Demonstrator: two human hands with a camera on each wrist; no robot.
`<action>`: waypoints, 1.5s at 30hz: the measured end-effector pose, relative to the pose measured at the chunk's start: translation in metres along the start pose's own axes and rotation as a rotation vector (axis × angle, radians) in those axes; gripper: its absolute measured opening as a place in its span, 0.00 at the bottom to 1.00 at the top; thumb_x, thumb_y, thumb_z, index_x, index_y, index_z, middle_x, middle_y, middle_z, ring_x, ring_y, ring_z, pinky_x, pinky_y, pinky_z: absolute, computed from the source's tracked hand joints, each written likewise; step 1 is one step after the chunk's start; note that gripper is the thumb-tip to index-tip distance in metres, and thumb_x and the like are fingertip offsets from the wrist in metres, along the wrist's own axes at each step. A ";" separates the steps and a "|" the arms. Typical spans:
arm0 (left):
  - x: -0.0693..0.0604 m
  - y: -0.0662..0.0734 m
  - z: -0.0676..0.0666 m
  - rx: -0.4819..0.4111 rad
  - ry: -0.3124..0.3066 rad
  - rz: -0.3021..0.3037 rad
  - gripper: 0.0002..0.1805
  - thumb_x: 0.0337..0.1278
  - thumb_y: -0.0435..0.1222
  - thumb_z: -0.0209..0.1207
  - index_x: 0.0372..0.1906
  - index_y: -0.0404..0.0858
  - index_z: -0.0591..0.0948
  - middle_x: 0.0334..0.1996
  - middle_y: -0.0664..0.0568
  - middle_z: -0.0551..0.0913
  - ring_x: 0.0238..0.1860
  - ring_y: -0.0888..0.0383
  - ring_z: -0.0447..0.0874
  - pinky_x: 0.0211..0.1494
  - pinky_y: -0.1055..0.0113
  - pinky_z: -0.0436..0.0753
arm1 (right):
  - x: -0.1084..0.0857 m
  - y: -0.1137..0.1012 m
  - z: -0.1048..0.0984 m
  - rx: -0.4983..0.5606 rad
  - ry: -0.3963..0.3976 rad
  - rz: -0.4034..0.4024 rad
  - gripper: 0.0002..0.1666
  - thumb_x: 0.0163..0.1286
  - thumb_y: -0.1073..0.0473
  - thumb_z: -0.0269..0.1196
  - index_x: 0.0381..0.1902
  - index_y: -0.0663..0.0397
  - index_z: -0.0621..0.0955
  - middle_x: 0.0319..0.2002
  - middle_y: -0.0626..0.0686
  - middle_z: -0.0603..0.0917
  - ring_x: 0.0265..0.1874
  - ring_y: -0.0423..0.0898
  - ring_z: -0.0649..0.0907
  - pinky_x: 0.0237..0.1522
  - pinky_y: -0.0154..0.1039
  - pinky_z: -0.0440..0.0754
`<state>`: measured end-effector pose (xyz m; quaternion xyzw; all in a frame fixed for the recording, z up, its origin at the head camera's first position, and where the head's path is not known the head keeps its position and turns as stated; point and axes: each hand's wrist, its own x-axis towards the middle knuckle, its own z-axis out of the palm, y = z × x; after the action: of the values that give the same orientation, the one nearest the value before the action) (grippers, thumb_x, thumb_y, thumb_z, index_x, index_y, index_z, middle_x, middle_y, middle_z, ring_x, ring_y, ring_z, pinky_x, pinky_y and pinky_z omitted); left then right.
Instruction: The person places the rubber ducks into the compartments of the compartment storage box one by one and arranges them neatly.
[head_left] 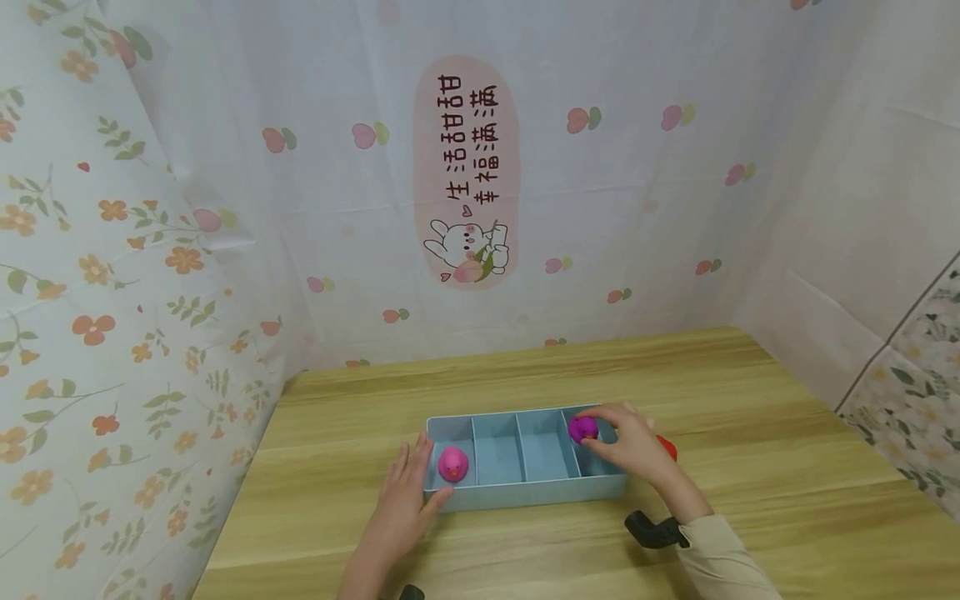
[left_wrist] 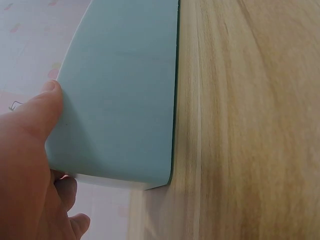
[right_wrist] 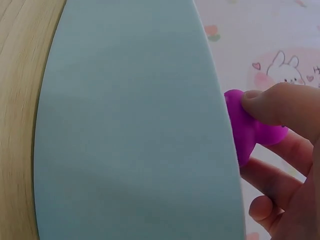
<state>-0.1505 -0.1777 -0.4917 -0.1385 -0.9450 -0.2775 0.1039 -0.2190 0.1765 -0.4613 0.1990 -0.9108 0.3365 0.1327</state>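
On the wooden table [head_left: 337, 417], a blue box [head_left: 525, 496] is set, and its left end is touched by the left hand [head_left: 403, 500], whose fingers are loose. By the right hand [head_left: 628, 438], a purple toy [head_left: 582, 429] is pinched. If the pinch slipped, the toy might be tipped by the thin wall [head_left: 576, 460]. Between thumb and fingertips it is held, at the back of the right-end space [head_left: 600, 465].

In the blue tray [head_left: 525, 497], both middle compartments [head_left: 498, 450] lie open above, while the divider [head_left: 521, 447] between them blocks sideways passage.
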 end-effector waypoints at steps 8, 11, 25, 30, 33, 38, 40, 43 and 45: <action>0.001 0.001 -0.002 -0.015 -0.028 -0.028 0.40 0.64 0.51 0.55 0.72 0.33 0.58 0.74 0.43 0.56 0.73 0.33 0.48 0.72 0.37 0.52 | 0.007 -0.013 0.005 -0.009 -0.057 0.015 0.19 0.52 0.56 0.73 0.44 0.48 0.85 0.46 0.52 0.85 0.45 0.48 0.74 0.39 0.40 0.63; 0.001 0.001 -0.003 -0.014 -0.036 -0.031 0.40 0.64 0.52 0.54 0.72 0.33 0.58 0.74 0.43 0.55 0.73 0.33 0.48 0.72 0.37 0.52 | 0.010 -0.017 0.009 -0.002 -0.069 -0.002 0.19 0.52 0.56 0.73 0.45 0.48 0.85 0.46 0.52 0.85 0.46 0.48 0.74 0.40 0.40 0.70; 0.000 0.001 -0.005 -0.009 -0.037 -0.041 0.40 0.64 0.51 0.55 0.72 0.33 0.58 0.74 0.43 0.56 0.73 0.33 0.48 0.72 0.37 0.52 | 0.018 -0.047 0.028 -0.008 -0.091 -0.045 0.19 0.51 0.56 0.74 0.43 0.46 0.85 0.44 0.49 0.86 0.45 0.47 0.76 0.41 0.46 0.61; -0.001 0.001 -0.005 -0.012 -0.043 -0.039 0.40 0.64 0.51 0.55 0.72 0.33 0.57 0.74 0.43 0.55 0.73 0.33 0.48 0.72 0.37 0.52 | 0.023 -0.057 0.036 0.001 -0.100 -0.067 0.18 0.51 0.57 0.74 0.42 0.46 0.85 0.44 0.47 0.87 0.47 0.49 0.78 0.44 0.48 0.56; -0.001 0.001 -0.005 -0.015 -0.047 -0.037 0.40 0.64 0.50 0.55 0.72 0.33 0.57 0.74 0.43 0.55 0.73 0.33 0.47 0.72 0.37 0.52 | 0.026 -0.063 0.041 0.000 -0.120 -0.071 0.18 0.51 0.57 0.74 0.42 0.46 0.85 0.43 0.47 0.87 0.46 0.48 0.78 0.43 0.47 0.55; -0.002 -0.001 -0.002 -0.016 -0.036 -0.028 0.40 0.64 0.50 0.55 0.72 0.33 0.58 0.74 0.43 0.55 0.73 0.33 0.48 0.72 0.38 0.52 | 0.030 -0.070 0.046 -0.011 -0.138 -0.080 0.17 0.51 0.56 0.74 0.41 0.46 0.85 0.43 0.46 0.87 0.44 0.44 0.75 0.39 0.44 0.55; -0.001 -0.001 -0.001 -0.015 -0.033 -0.027 0.39 0.64 0.50 0.55 0.72 0.34 0.58 0.74 0.43 0.55 0.73 0.34 0.47 0.72 0.38 0.52 | 0.031 -0.073 0.049 -0.019 -0.144 -0.085 0.17 0.50 0.56 0.74 0.41 0.46 0.85 0.42 0.45 0.87 0.43 0.44 0.75 0.39 0.43 0.55; -0.001 0.000 -0.001 -0.018 -0.035 -0.028 0.40 0.64 0.50 0.55 0.73 0.34 0.58 0.75 0.44 0.54 0.73 0.34 0.47 0.72 0.38 0.52 | 0.032 -0.075 0.052 -0.023 -0.170 -0.075 0.18 0.50 0.56 0.74 0.41 0.46 0.84 0.40 0.44 0.86 0.41 0.45 0.74 0.38 0.43 0.54; 0.000 0.000 -0.001 -0.019 -0.034 -0.022 0.39 0.63 0.50 0.56 0.72 0.34 0.58 0.75 0.43 0.54 0.73 0.33 0.48 0.72 0.37 0.52 | 0.032 -0.077 0.054 -0.012 -0.194 -0.058 0.18 0.50 0.56 0.74 0.41 0.47 0.84 0.37 0.43 0.85 0.40 0.45 0.73 0.38 0.44 0.53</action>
<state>-0.1499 -0.1782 -0.4905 -0.1335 -0.9455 -0.2850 0.0833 -0.2185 0.0776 -0.4460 0.2564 -0.9151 0.3063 0.0546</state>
